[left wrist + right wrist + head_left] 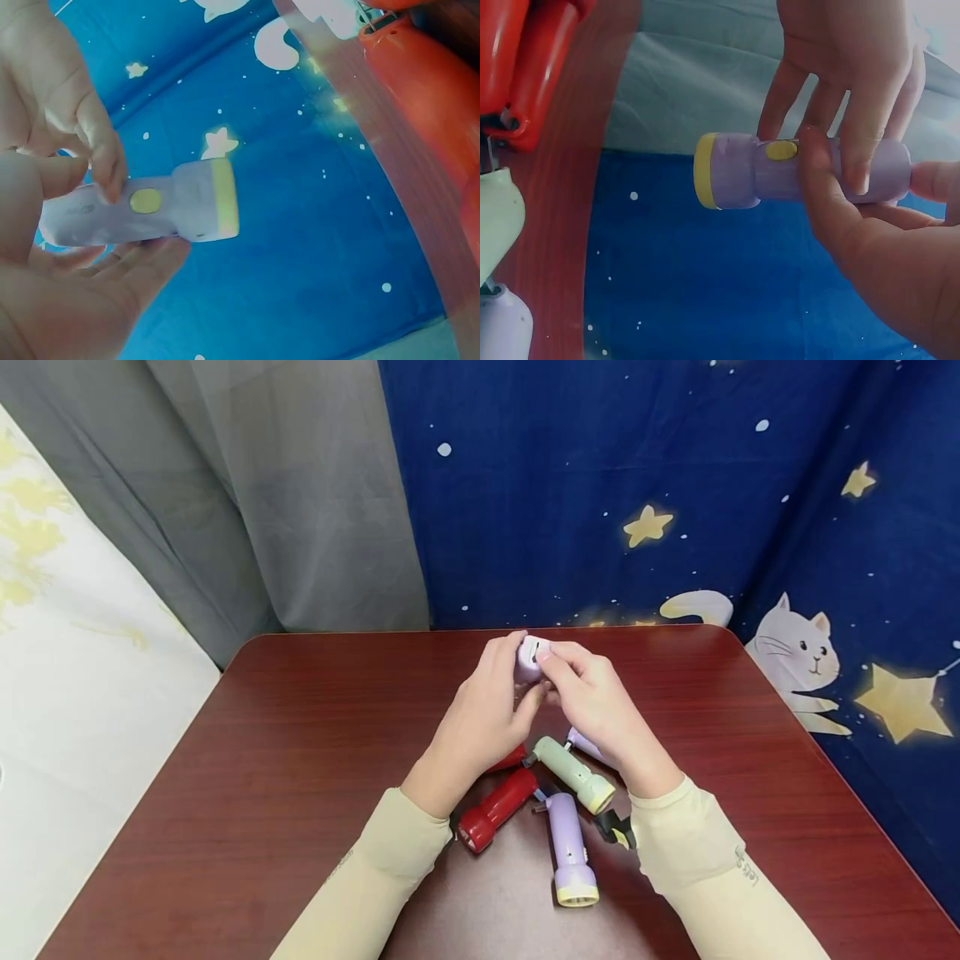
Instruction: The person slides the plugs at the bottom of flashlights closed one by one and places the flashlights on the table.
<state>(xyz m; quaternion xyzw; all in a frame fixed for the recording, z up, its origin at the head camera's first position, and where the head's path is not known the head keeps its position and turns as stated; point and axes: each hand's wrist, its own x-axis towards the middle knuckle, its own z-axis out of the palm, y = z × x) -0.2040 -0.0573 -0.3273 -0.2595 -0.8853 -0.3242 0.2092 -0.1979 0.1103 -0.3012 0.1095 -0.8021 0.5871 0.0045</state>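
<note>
Purple flashlight [780, 178] sits gripped in both hands [480, 714] [603, 706]; sleeve [697, 839] reads "Lets"

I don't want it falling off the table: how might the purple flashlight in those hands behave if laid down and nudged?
The purple flashlight would probably roll, since its barrel looks rounded, perhaps curving because its head is wider. It should stay stiff; its smooth shell looks like hard plastic.

I see one light purple flashlight [780, 176], having a yellow front ring [224, 196] and a yellow oval button [145, 200]. The left hand [480, 718] and right hand [600, 710] hold it above the far part of the table [337, 735].
</note>
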